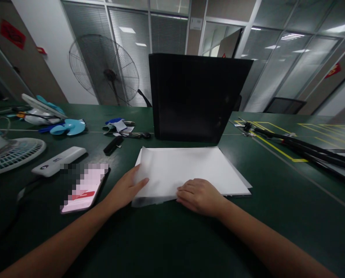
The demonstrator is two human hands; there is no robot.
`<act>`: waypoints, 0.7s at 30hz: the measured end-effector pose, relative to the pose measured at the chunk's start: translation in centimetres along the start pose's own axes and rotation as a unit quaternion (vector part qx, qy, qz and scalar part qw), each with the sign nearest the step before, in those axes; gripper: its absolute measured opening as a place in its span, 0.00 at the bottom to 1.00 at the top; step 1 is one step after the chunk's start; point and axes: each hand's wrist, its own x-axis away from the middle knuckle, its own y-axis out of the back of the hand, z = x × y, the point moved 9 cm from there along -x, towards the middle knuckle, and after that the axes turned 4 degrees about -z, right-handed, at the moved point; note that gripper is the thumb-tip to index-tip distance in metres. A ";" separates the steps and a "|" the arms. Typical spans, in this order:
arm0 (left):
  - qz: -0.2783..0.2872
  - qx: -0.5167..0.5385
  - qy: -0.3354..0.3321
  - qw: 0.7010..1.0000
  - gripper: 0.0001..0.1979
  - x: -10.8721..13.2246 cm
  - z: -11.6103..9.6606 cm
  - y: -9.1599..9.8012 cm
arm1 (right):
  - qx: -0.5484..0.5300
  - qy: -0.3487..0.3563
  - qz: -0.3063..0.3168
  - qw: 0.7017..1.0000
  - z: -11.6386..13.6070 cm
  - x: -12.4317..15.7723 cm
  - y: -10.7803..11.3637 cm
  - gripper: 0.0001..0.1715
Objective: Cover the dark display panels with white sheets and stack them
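A white sheet [186, 170] covers the base of an open black laptop whose dark screen [195, 96] stands upright behind it on a green table [172, 239]. My left hand [126, 189] lies at the sheet's near left edge, fingers stretched flat, thumb on the paper. My right hand [199, 196] rests on the sheet's near edge with its fingers curled under, pressing down. Neither hand lifts anything.
A phone [85, 189] with a lit screen lies left of my left hand. Beyond it are a white remote-like bar [59, 160], a white fan grille [12, 154], blue fan parts [65, 125] and small tools [123, 129]. Black rods [311, 148] lie at the right. A standing fan [104, 69] is behind.
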 end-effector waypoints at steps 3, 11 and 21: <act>-0.017 -0.029 0.002 0.999 0.41 -0.4 0.6 -0.1 | -0.020 -0.063 -0.015 0.998 -2.3 0.5 0.6 0.20; -0.065 -0.047 -0.043 0.996 0.35 -0.7 0.5 0.2 | 0.189 -0.563 0.071 0.802 -19.3 12.7 3.9 0.35; -0.023 -0.067 -0.062 0.996 0.31 -0.4 -0.2 -0.4 | 0.145 -0.596 0.143 0.777 -19.1 13.8 2.1 0.33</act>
